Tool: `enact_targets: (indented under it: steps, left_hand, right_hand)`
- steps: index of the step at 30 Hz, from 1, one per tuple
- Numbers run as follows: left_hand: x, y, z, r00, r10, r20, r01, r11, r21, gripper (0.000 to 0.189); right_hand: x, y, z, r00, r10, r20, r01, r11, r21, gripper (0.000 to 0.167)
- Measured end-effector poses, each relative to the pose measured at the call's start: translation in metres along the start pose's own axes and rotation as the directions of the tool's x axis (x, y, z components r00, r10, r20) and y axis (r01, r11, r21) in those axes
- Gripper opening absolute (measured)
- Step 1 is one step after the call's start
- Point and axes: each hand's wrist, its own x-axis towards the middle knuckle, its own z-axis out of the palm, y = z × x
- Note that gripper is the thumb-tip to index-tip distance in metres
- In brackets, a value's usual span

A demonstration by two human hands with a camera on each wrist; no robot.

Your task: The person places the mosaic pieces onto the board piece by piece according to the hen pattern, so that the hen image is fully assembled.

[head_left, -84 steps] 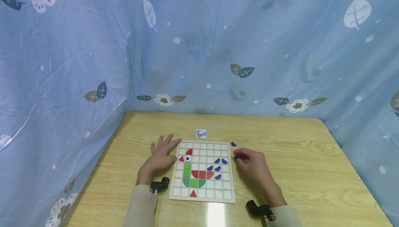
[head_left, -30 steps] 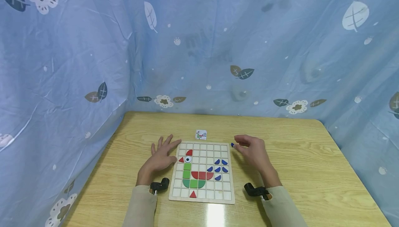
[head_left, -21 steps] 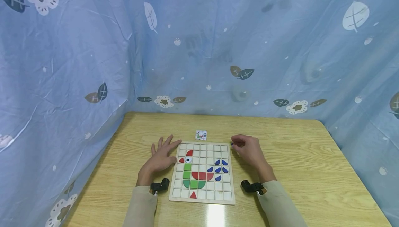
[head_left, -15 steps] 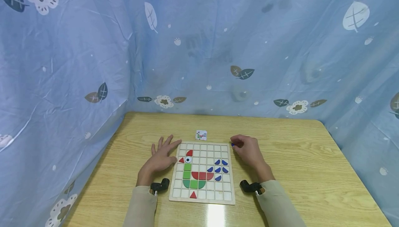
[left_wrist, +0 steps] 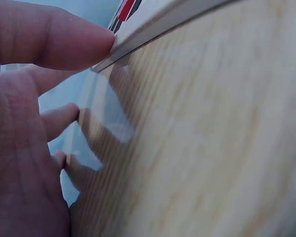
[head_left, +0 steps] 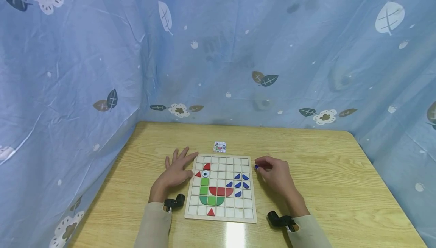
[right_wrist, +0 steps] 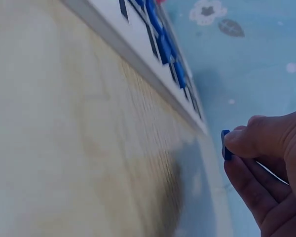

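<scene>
In the head view a pale wooden grid board (head_left: 235, 219) lies on the table, bearing a bird picture of flat red, green and blue pieces with a round eye tile (head_left: 206, 173). My right hand (head_left: 277, 174) pinches a small blue half-round puzzle piece (right_wrist: 226, 145) between thumb and finger, just beyond the board's right edge. Several blue pieces (head_left: 237, 184) sit in cells at the board's right. My left hand (head_left: 173, 173) has its fingers spread at the board's left edge; in the left wrist view its thumb (left_wrist: 84, 42) touches the board's side.
A small pattern card (head_left: 219, 147) showing the same kind of bird lies behind the board on the wooden table (head_left: 340, 180). Blue patterned cloth (head_left: 218, 51) hangs around the table's back and sides. A dark camera is strapped to each wrist.
Another blue piece now sits in the board's right-hand column. My right hand has picked up the blue piece from beyond the far right corner and come nearer. The left hand stays put.
</scene>
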Motion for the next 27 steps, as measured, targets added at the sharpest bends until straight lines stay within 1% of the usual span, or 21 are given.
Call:
enact_targets:
  steps: [5,11,14,18,21,25,27]
  left_hand:
    - [0.001,-0.001,-0.001,1.0,-0.004,-0.002,0.004,1.0,0.002,0.081]
    - [0.0,0.0,0.0,1.0,0.001,-0.004,-0.001,1.0,-0.007,0.082]
    - [0.0,0.0,0.0,1.0,0.0,-0.008,0.0,1.0,-0.011,0.083]
    - [0.0,0.001,0.0,1.0,-0.002,-0.012,0.002,1.0,-0.012,0.083]
    - [0.0,0.001,0.0,1.0,-0.002,-0.012,0.002,1.0,-0.013,0.083]
    - [0.0,0.001,0.001,1.0,-0.001,-0.011,0.001,1.0,-0.013,0.084]
    - [0.0,0.001,0.001,1.0,-0.001,-0.011,0.001,1.0,-0.013,0.084]
  right_hand:
    - [-0.026,-0.009,-0.006,1.0,-0.007,-0.004,0.007,1.0,0.025,0.023]
    - [-0.051,-0.02,-0.004,0.998,-0.062,-0.008,0.062,0.996,0.06,0.026]
    - [-0.059,-0.024,0.0,0.999,-0.049,0.001,0.049,0.996,0.075,0.028]
    - [-0.068,-0.029,0.007,0.999,-0.02,0.026,0.017,0.994,0.112,0.029]
    - [-0.072,-0.031,0.014,0.999,-0.032,0.042,0.027,0.993,0.118,0.03]
    - [-0.074,-0.034,0.022,0.997,-0.051,0.064,0.046,0.996,0.081,0.031]
    - [-0.074,-0.035,0.026,0.996,-0.059,0.072,0.056,0.997,0.046,0.029]
